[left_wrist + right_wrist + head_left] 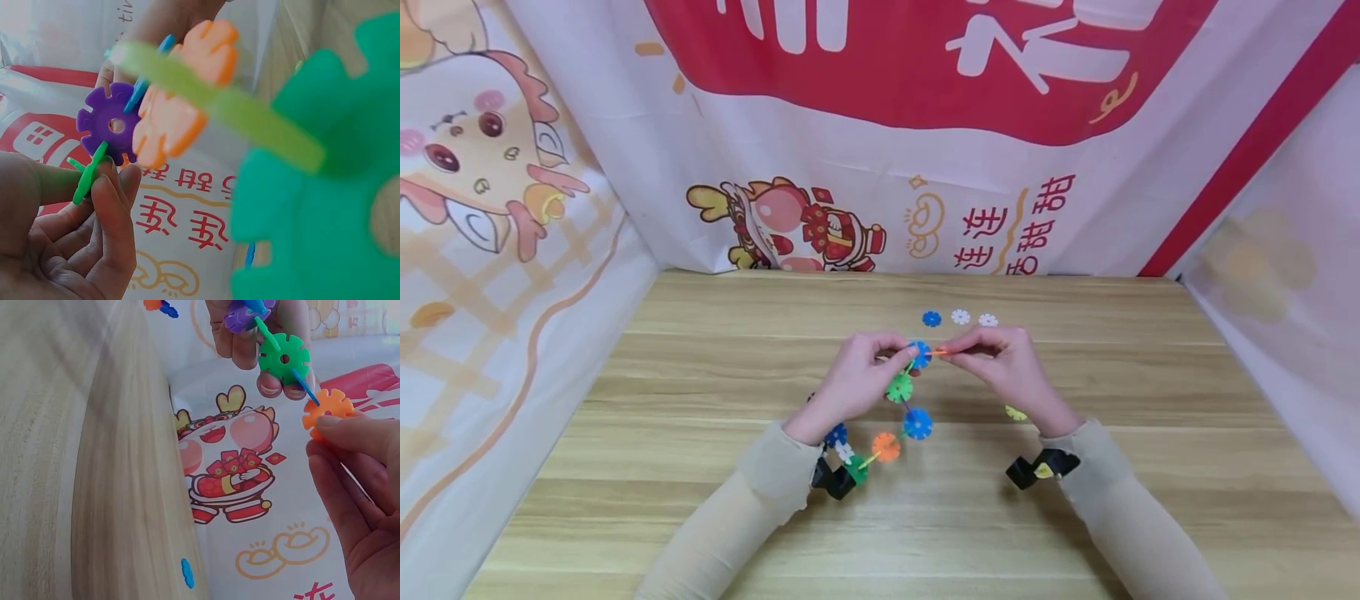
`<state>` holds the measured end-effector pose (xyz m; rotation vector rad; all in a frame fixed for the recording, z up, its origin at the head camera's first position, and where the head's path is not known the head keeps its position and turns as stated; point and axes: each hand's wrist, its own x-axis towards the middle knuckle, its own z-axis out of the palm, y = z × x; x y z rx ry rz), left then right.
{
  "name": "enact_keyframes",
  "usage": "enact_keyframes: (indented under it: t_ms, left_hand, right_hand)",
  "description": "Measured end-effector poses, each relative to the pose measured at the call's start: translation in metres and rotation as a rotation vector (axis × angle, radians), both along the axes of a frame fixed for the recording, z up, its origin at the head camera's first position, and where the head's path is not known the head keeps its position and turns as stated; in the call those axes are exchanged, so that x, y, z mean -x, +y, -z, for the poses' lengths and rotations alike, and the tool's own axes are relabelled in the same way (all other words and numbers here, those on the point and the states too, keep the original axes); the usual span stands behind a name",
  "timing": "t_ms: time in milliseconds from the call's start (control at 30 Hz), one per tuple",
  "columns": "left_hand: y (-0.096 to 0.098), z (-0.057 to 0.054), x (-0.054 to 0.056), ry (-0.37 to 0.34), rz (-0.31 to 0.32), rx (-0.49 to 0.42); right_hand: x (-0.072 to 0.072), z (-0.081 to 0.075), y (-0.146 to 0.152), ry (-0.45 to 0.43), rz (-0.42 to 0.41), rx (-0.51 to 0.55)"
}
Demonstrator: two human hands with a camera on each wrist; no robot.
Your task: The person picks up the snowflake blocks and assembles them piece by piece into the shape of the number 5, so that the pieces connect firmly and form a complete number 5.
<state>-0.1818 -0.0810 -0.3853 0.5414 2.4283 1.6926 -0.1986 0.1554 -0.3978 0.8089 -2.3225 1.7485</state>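
Both hands meet over the table, working on a chain of slotted plastic flower discs. My left hand [868, 371] pinches the chain near its upper end, by a blue disc [920, 354] and a green disc [284, 359]. Between the thumb and fingers of my right hand [1000, 362] is an orange disc [326, 415], its edge at the blue disc's rim. From the left hand the chain hangs down through another green disc [898, 387], a larger-looking blue disc [917, 423] and an orange disc [886, 447], then curves left under the forearm, partly hidden.
Behind the hands, a loose blue disc [932, 318] and two white discs [960, 317] lie on the wooden table [700, 375]. A yellow disc [1016, 412] shows beside the right wrist. Printed cloth [850, 150] hangs along the back and sides.
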Motion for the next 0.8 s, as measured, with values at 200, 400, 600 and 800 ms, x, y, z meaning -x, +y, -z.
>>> enact_keyframes:
  t_ms: [200, 400, 600, 800]
  left_hand:
    - [0.003, 0.001, 0.0, -0.013, 0.007, 0.003]
    - [0.006, -0.001, 0.002, -0.026, 0.021, -0.007]
    - [0.005, -0.004, 0.002, -0.052, -0.019, -0.062]
    - [0.007, -0.001, 0.003, -0.023, -0.046, -0.041]
  right_hand:
    - [-0.001, 0.0, 0.001, 0.031, 0.01, -0.027]
    - [-0.002, 0.0, 0.007, -0.021, -0.003, 0.0]
    - [0.004, 0.002, 0.039, -0.154, 0.079, -0.126]
    - [0.017, 0.025, 0.077, -0.232, 0.245, -0.409]
